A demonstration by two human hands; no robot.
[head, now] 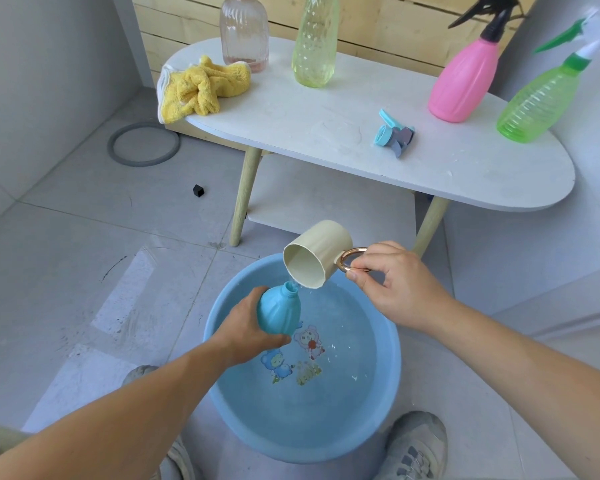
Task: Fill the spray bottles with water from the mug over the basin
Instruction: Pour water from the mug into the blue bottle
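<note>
Glossy plastic basin [219, 393], matt cream mug [321, 252] with shiny metallic handle [350, 259], fluffy cloth [201, 86].

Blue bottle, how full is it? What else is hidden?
Head view.
Water level in the blue bottle: hidden by its opaque wall; the left hand covers its base.
Handle of the mug: partly under the right hand.
Tops of the clear pink bottle and yellow bottle: cut off by the upper edge.
Nozzle of the green sprayer: blurred.

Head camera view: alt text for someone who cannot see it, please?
The right hand tips a cream mug, pouring water into a blue bottle held by the left hand over a blue basin. Behind, a white table holds four more bottles, a spray head and a yellow cloth.
</note>
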